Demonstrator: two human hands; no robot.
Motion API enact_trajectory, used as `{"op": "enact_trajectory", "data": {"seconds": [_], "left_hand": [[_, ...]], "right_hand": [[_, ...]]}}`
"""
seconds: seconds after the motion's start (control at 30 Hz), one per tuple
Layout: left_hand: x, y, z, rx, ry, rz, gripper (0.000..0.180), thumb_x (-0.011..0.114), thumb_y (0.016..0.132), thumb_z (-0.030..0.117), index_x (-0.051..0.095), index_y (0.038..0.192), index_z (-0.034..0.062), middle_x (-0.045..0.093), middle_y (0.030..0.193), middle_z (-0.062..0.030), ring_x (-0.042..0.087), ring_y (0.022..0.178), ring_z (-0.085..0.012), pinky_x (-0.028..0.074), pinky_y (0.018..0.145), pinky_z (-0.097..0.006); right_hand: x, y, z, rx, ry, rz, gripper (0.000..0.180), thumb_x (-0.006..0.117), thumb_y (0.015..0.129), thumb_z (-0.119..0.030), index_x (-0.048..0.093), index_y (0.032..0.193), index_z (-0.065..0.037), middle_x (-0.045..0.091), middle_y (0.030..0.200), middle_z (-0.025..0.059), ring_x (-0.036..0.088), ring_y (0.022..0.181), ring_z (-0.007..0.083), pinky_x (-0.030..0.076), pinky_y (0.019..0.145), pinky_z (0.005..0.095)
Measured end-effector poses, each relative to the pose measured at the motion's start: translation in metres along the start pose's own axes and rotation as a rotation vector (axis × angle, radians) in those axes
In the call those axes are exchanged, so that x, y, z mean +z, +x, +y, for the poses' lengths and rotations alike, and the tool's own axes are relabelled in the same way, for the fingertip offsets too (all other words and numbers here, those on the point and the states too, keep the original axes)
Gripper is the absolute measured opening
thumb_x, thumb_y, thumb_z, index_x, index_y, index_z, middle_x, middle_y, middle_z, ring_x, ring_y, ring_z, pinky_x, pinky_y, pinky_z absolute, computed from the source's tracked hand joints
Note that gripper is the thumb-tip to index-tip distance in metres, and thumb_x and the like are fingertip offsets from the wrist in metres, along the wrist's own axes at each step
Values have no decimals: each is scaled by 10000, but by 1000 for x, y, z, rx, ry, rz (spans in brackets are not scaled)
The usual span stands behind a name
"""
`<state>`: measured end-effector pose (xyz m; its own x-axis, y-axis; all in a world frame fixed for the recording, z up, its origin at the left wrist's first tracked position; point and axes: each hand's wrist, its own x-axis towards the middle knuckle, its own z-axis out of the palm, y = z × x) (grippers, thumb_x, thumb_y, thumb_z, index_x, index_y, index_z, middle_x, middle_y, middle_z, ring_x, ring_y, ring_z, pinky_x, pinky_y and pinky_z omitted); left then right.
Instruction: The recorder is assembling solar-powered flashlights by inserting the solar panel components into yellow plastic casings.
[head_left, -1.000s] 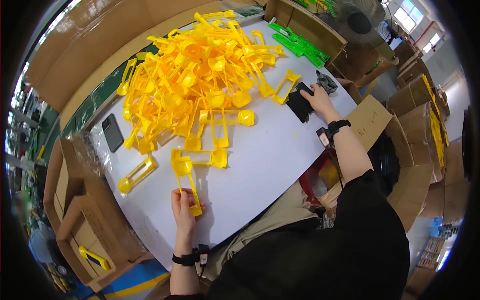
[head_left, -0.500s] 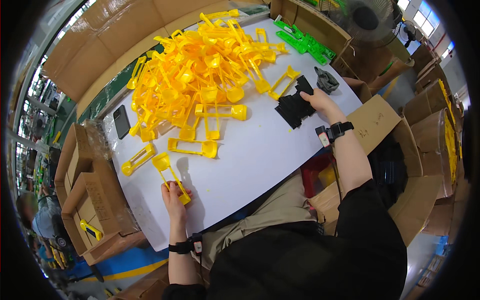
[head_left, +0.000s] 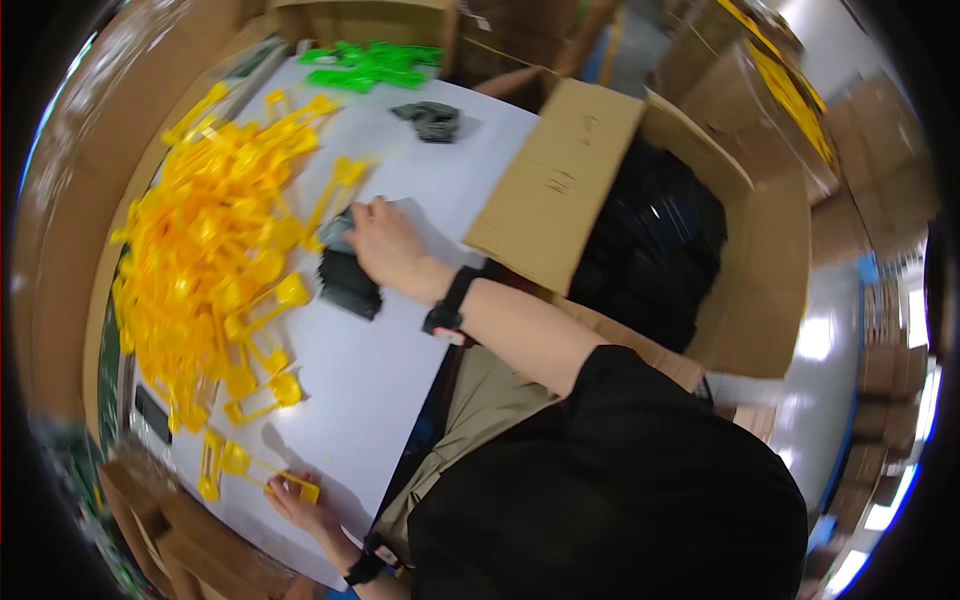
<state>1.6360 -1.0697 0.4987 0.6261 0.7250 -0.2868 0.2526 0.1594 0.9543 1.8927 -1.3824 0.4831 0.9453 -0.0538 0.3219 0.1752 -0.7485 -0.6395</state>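
My left hand (head_left: 300, 503) grips one end of a yellow plastic frame (head_left: 268, 468), low over the near left of the table. The frame is long and open-sided, with a cupped far end. My right hand (head_left: 390, 245) is closed at the edge of a stack of thin black strips (head_left: 348, 285) that lies on the table; blur softens the fingertips and the grey-looking top of the stack. Another yellow frame (head_left: 340, 190) lies just beyond that hand. A large heap of similar yellow frames (head_left: 205, 250) fills the left side of the table.
A crumpled dark grey bundle (head_left: 430, 121) and bright green plastic parts (head_left: 370, 66) lie toward the back of the white table (head_left: 490, 125). Right of it stands an open carton (head_left: 755, 290) holding black pieces. A phone (head_left: 152, 413) lies at the left edge, near cardboard boxes (head_left: 190, 530).
My view has swung to the right, bringing the carton of black pieces into fuller sight. The left hand still holds the yellow frame; the right hand remains at the black strips, its fingers now more bunched.
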Motion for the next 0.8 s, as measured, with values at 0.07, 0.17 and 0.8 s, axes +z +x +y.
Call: {"op": "enact_trajectory", "data": {"seconds": [0.07, 0.17, 0.8], "left_hand": [[19, -6, -12, 35, 8, -43, 323, 530, 933, 388, 473, 1138, 145, 577, 981, -47, 577, 792, -186, 499, 659, -307], [28, -21, -10, 55, 42, -51, 326, 532, 933, 355, 463, 1158, 130, 560, 1009, -49, 557, 803, -185, 486, 684, -309], [32, -17, 10, 129, 111, -182, 265, 478, 981, 339, 438, 1087, 99, 533, 922, -35, 529, 710, -125, 447, 630, -256]], "right_hand": [[-23, -13, 11, -69, -88, 247, 382, 627, 864, -228, 503, 1138, 7, 509, 1055, 192, 515, 979, 376, 436, 855, 444], [-107, -49, -1, -94, 157, 27, 397, 632, 867, -235, 499, 1169, -14, 501, 1079, 158, 537, 983, 330, 455, 839, 418], [-329, -168, 271, 943, -718, 34, 1264, 742, 577, -707, 109, 1498, -116, 193, 1490, 270, 204, 1389, 411, 191, 1123, 516]]}}
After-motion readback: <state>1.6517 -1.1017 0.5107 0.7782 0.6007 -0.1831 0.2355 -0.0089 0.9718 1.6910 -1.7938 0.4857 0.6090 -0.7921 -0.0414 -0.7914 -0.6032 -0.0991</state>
